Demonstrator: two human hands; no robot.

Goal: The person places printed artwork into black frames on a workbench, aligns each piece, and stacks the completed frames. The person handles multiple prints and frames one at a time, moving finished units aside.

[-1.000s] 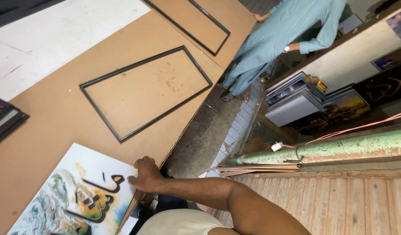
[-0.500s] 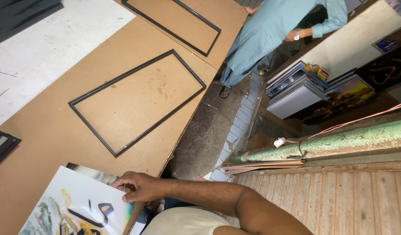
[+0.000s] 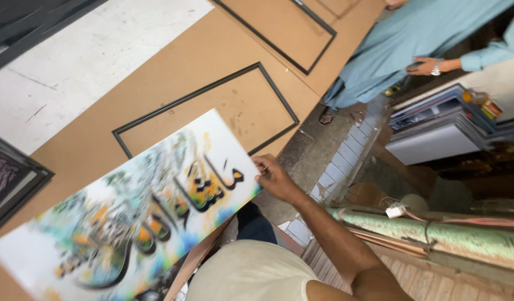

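The right hand (image 3: 273,177) grips the corner of the print (image 3: 140,217), held tilted over the tabletop (image 3: 173,61) beside an empty frame (image 3: 212,106). Not yet framed; left hand unseen.

Brown board tabletop (image 3: 173,61) over a grey concrete floor (image 3: 310,159) — peeling green beam (image 3: 435,234) beside it.
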